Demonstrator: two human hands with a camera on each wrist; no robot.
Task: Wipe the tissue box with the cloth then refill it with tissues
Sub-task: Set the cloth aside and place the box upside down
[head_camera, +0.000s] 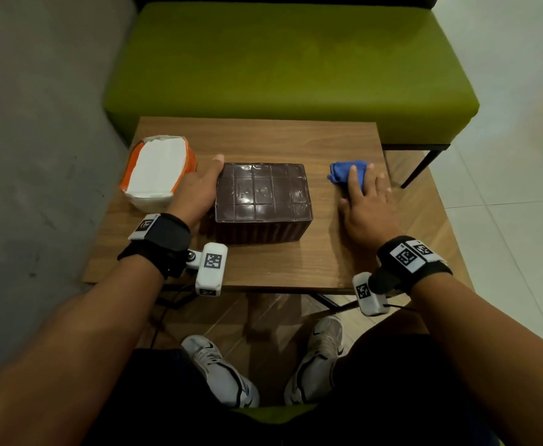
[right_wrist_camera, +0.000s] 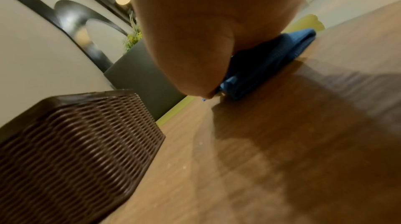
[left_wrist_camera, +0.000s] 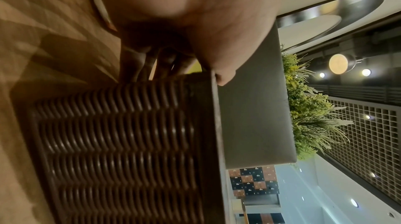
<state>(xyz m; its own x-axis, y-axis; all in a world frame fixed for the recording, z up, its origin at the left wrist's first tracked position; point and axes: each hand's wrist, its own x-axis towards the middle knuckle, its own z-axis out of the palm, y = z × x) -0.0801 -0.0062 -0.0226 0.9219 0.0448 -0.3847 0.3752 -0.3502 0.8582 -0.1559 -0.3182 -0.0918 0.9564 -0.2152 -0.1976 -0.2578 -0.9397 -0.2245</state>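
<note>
A dark brown woven tissue box (head_camera: 262,191) stands in the middle of the wooden table (head_camera: 280,265), its gridded solid face up. My left hand (head_camera: 204,185) lies against the box's left side, thumb along the top edge; the left wrist view shows its fingers (left_wrist_camera: 139,59) down that side of the box (left_wrist_camera: 121,142). My right hand (head_camera: 363,191) rests flat with straight fingers on a crumpled blue cloth (head_camera: 342,170) at the table's right. In the right wrist view the cloth (right_wrist_camera: 271,56) lies under that hand (right_wrist_camera: 206,39). A tissue pack (head_camera: 157,172) in orange wrap sits at the far left.
A green bench (head_camera: 280,59) stands just behind the table, its black leg (head_camera: 421,165) at the right. A grey wall runs along the left. The table's near edge is in front of my wrists, and my shoes (head_camera: 218,371) are under it.
</note>
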